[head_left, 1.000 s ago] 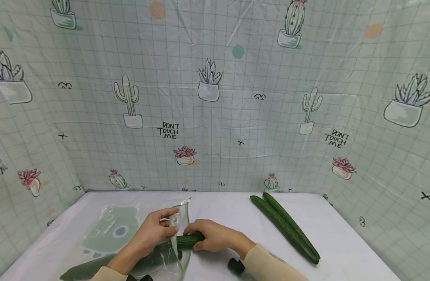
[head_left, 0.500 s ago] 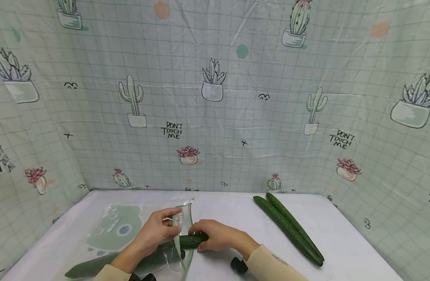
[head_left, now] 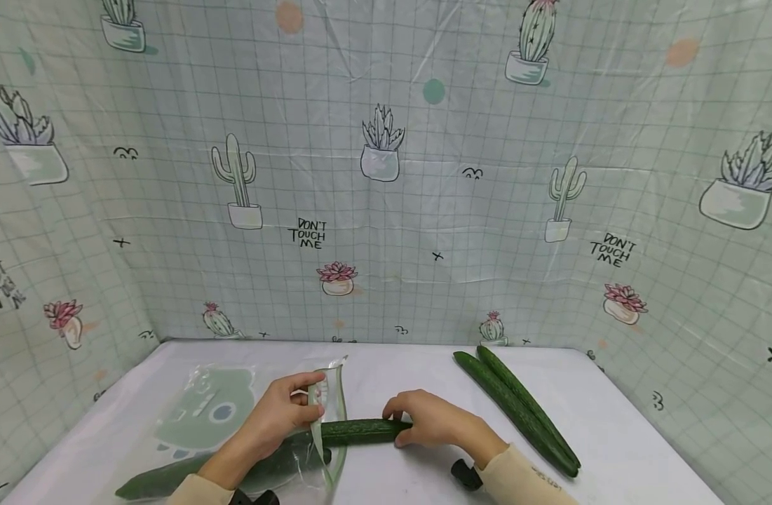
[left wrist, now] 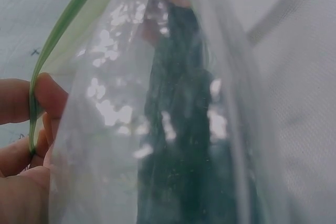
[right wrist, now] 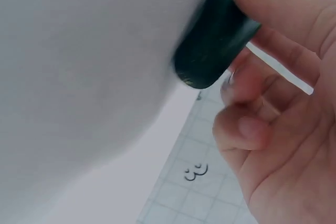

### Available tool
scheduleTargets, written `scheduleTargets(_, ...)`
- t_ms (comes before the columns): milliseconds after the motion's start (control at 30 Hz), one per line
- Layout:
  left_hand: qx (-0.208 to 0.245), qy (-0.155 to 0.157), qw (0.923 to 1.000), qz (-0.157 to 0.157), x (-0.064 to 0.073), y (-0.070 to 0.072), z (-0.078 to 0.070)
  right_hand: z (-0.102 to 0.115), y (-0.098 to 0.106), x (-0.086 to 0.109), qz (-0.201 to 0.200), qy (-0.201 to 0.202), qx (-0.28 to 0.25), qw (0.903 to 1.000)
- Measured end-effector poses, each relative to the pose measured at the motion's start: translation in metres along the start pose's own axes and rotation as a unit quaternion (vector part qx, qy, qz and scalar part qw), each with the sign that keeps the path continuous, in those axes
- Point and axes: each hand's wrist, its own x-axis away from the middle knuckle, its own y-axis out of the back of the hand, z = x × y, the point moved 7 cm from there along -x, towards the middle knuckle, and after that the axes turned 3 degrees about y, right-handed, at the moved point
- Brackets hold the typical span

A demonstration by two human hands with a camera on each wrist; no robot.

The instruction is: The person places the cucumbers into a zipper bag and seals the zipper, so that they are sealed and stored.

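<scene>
Head view: the person's right hand (head_left: 430, 421) is clamped, thumb and fingers, on the outer end of a dark green cucumber (head_left: 363, 431). The other end of that cucumber lies inside the mouth of a clear bag (head_left: 202, 393) with a green print. The left hand (head_left: 283, 415) pinches the bag's green rim strip (head_left: 343, 393) between thumb and fingers, above the cucumber. In the right wrist view the blunt end pokes out past the thumb, with other fingers curled near it. Within the bag, lower down, lies a second cucumber (head_left: 152, 482), seen hazily through the plastic. Both arms wear cream sleeves (head_left: 524, 480). Farther right, well apart from the bag, two more cucumbers (head_left: 512, 403) lie slantwise, side by side and touching, on the white bench (head_left: 398, 379). Behind hangs a gridded sheet (head_left: 386, 231) printed with potted cacti.
</scene>
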Motion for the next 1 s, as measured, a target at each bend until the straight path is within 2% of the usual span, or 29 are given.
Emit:
scheduleTargets(100,0.0,0.003,1.0,0.002,0.001,0.0,0.0,-0.004,-0.002,0.001,0.004,-0.008,-0.012,0.9999)
scheduleTargets(267,0.002,0.003,1.0,0.005,0.001,0.0,0.001,-0.002,-0.006,-0.002,0.004,-0.006,0.013,0.9999)
scheduleTargets(500,0.003,0.0,1.0,0.009,0.0,-0.001,0.001,0.019,-0.004,-0.006,-0.024,0.039,0.048,0.9978)
scheduleTargets(700,0.001,-0.001,1.0,0.002,0.0,0.0,0.0,0.044,-0.005,-0.025,-0.042,0.073,0.066,0.9943)
scheduleTargets(1000,0.002,-0.003,1.0,0.006,-0.001,0.0,0.0,0.068,-0.013,-0.054,-0.042,0.073,0.056,0.9949)
